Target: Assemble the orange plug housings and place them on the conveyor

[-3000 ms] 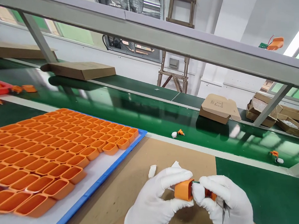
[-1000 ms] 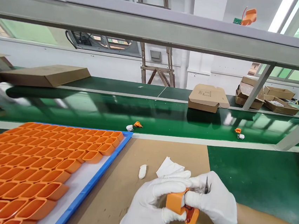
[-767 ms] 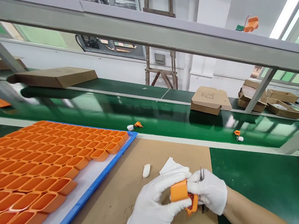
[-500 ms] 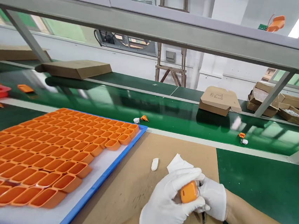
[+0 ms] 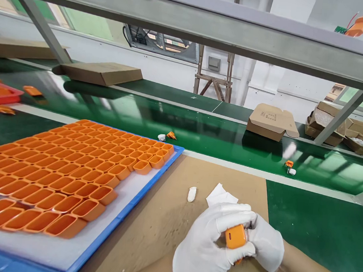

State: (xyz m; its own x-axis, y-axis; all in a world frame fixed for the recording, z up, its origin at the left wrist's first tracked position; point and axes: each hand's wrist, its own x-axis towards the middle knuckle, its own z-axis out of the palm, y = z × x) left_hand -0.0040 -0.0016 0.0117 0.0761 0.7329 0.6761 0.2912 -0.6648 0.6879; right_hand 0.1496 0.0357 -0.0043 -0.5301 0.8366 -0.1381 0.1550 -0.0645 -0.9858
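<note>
My left hand (image 5: 206, 245), in a white glove, curls round a small orange plastic casing (image 5: 236, 236) with a dark slot in its end face. The thumb and fingers press on its opposite sides. From the right, my gloved right hand (image 5: 266, 242) closes on the far end of the casing, its fingertips mostly hidden. A bit of dark material shows between the two hands, too small to name. Below the left thumb peeks a small orange edge. Both hands are over a brown cardboard sheet (image 5: 160, 219), just in front of a folded white paper piece (image 5: 220, 195).
To the left, a blue-edged tray (image 5: 122, 216) bears rows of open orange shells (image 5: 72, 168). A small white piece (image 5: 191, 194) lies on the cardboard. Small orange and white parts (image 5: 289, 164) rest on the green conveyor belt (image 5: 207, 134). An open carton (image 5: 272, 121) stands behind it.
The view has shifted slightly. Both hands still hold the orange casing. The thin dark piece sticking out below the right hand is out of sight, and an orange edge shows there.
</note>
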